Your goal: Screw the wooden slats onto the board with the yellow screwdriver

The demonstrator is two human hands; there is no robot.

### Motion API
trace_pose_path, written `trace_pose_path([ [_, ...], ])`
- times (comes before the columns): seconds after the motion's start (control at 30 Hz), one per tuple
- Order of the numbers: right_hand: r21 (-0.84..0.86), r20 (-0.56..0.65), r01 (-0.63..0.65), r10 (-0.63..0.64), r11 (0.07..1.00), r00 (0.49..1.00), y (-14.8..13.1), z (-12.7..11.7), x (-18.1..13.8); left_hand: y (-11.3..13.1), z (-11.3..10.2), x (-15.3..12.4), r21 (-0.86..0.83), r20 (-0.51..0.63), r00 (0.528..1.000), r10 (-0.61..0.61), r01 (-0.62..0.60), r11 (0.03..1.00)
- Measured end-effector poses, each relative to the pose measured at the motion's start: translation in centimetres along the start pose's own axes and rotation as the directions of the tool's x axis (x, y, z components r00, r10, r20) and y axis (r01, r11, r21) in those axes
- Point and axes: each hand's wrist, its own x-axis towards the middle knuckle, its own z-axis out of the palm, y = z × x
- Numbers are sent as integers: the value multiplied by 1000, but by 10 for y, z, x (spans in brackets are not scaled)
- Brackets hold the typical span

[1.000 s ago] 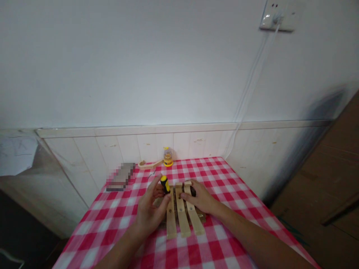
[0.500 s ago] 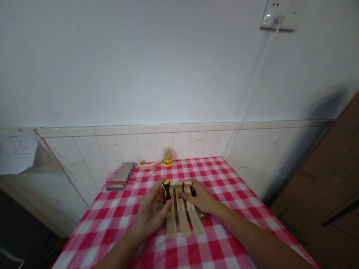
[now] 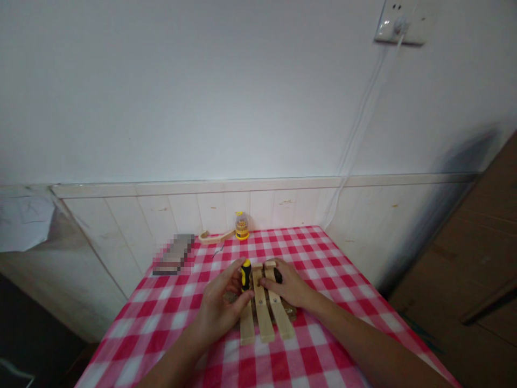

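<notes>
Upright between the thumb and fingers of my left hand is a yellow-and-black screwdriver. Its tip is hidden, and the handle stands over the leftmost of three pale wooden strips. Small screws show in the other two strips. Beneath the strips lies a brownish base, mostly covered, so its kind is unclear. My right hand grips the far right part of the strips, its thumb on the middle one and its fingers curled around the far side.
A red-and-white checked cloth covers the table. Towards the wall stand a clear yellow-based container, a curved wooden piece and a small thin item. A blurred-out flat object lies at the back left.
The screwdriver handle has shifted slightly right and turned in my left hand, which has moved a little to the right. My right hand and the strips have stayed in place.
</notes>
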Motion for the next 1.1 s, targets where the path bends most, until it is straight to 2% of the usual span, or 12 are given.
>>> trace_pose_path([
  [0.3, 22, 8, 18, -18, 1000, 1000, 2, 1, 0, 7, -4, 1, -26, 51, 998, 45, -43, 999],
  [0.8, 2, 5, 27, -27, 1000, 1000, 3, 1, 1, -1, -2, -2, -165, 128, 992, -23, 44, 985],
  [1.1, 79, 13, 3, -4, 997, 1000, 4, 2, 0, 1, -2, -2, -190, 135, 990, -33, 59, 980],
])
